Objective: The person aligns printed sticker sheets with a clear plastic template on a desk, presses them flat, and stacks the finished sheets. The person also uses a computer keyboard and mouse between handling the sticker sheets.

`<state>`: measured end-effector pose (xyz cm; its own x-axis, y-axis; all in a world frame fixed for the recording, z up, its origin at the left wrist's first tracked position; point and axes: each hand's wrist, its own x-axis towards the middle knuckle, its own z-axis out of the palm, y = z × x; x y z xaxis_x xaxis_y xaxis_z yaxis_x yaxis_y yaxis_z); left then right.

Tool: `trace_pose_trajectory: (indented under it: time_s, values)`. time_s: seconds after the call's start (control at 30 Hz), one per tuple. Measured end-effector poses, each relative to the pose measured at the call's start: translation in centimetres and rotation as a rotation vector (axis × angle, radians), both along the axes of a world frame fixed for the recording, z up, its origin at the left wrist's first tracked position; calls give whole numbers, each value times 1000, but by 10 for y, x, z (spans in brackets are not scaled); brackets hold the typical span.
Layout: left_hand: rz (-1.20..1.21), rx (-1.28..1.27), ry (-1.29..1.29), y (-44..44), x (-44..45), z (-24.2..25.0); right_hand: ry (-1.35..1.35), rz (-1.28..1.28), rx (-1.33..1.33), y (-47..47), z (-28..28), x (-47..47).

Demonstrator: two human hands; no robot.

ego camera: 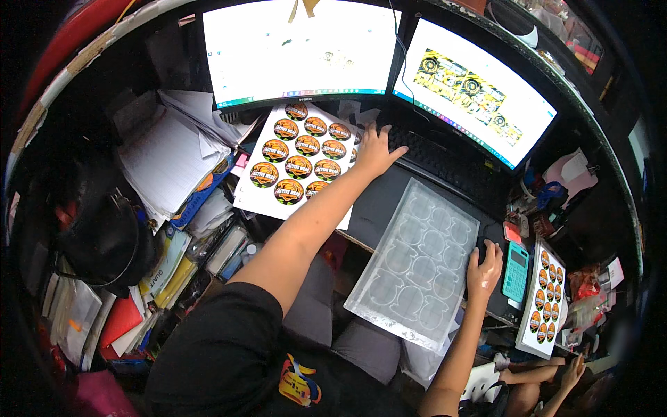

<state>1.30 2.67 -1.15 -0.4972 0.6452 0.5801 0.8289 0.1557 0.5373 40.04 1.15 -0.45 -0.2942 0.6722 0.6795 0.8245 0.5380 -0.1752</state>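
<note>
My left hand is spread over the left end of a black keyboard, holding nothing. Beside its wrist lies a white sheet printed with rows of round basketball stickers. My right hand rests on a dark computer mouse, mostly hidden by the fingers. Just left of that hand, a translucent plastic sheet with several round cut outlines lies on the desk and juts past its front edge over my lap.
Two lit monitors stand behind the keyboard. To the right are a turquoise calculator and another sticker sheet. Papers, books and a black bag crowd the left. Another person's hand shows at lower right.
</note>
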Motion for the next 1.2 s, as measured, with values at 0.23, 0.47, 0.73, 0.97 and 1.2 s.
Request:
trace_pose_trajectory:
  time_s: [0.23,0.47,0.73,0.97,1.2]
  values:
    - [-37,-43,-56,-6,0,6,8,24,-13,1,1,-1]
    - [-84,-67,-29,-7,-3,5,-11,-15,-61,-2,3,-1]
    - [-91,-110,-24,-10,-2,10,-6,-21,-81,-4,7,-4]
    - [-74,-124,12,-13,2,17,9,3,-60,-2,4,-4]
    - [-57,-202,-11,-18,4,23,26,15,-103,-1,5,-2]
